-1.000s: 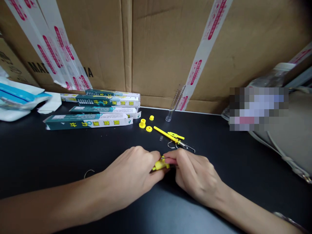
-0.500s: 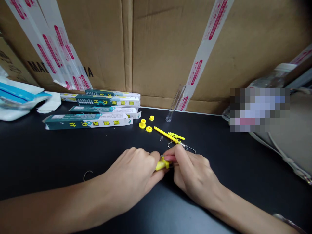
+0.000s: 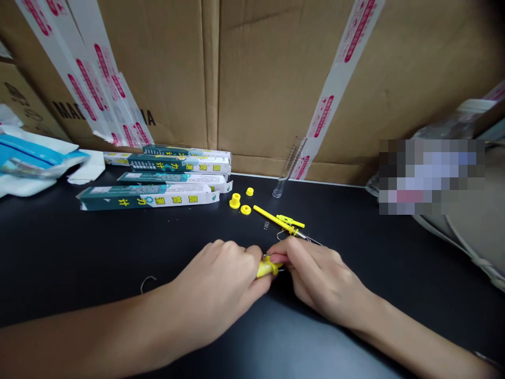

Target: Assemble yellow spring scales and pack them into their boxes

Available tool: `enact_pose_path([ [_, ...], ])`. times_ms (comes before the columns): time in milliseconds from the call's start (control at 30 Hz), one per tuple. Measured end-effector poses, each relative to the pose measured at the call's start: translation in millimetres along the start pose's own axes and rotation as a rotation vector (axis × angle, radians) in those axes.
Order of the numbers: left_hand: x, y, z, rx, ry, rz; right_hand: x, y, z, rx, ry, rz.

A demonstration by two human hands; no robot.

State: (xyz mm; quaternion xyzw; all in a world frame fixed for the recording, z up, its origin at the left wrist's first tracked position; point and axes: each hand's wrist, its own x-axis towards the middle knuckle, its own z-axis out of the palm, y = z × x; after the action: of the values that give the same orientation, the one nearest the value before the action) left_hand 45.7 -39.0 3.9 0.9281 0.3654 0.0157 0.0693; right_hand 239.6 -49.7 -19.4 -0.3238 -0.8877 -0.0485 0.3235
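Over the near middle of the table, my left hand (image 3: pixel 226 276) is closed around a yellow spring scale part (image 3: pixel 265 267), hiding most of it. My right hand (image 3: pixel 321 276) pinches at its right end, where short bits of thin metal wire (image 3: pixel 281 270) show; whether the fingers grip the wire or the yellow plastic is hidden. A curved metal hook (image 3: pixel 147 281) shows beyond my left forearm. Just past my right fingers lie a yellow rod (image 3: pixel 272 218), a flat yellow piece (image 3: pixel 291 221) and a small coil spring (image 3: pixel 266 225).
Yellow caps and collars (image 3: pixel 235 201) lie beside a clear tube (image 3: pixel 287 168) standing upright. Several spring scale boxes (image 3: pixel 150 198) lie at back left, near a blue-and-white packet (image 3: pixel 35 158). A large carton (image 3: pixel 260 79) walls the back; a bottle (image 3: pixel 445 126) and bag (image 3: pixel 473 226) are right.
The whole view has shifted slightly, so things appear a little farther right. Both hands keep their hold on the yellow part, with barely any change in the fingers.
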Motion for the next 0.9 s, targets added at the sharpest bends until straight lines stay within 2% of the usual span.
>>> enact_pose_path([
  [133, -7.6, -1.0, 6.5, 0.035, 0.067, 0.091, -2.8, -0.6, -3.2, 0.024, -0.103, -0.003],
  [333, -8.2, -2.8, 8.0, -0.154, 0.094, 0.051, -4.4, 0.9, -11.0, -0.066, -0.169, -0.101],
  [433, -4.5, -5.4, 5.4, -0.300, 0.036, -0.056, -4.8, 1.4, -14.6, -0.088, -0.214, -0.128],
  [533, -0.9, -8.0, 2.0, -0.409, -0.078, -0.217, -4.5, 0.2, -17.3, -0.080, -0.281, -0.093],
  [600, 0.8, -9.3, 0.3, -0.458, -0.123, -0.270, -3.1, -0.9, -18.3, -0.076, -0.311, -0.072],
  [800, 3.9, -11.8, -2.4, -0.503, -0.125, -0.266, -0.6, -1.9, -17.3, -0.060, -0.347, -0.038],
  [900, 5.9, -15.0, -4.9, -0.518, -0.128, -0.223, -5.1, -2.4, -15.4, 0.066, -0.347, 0.084],
])
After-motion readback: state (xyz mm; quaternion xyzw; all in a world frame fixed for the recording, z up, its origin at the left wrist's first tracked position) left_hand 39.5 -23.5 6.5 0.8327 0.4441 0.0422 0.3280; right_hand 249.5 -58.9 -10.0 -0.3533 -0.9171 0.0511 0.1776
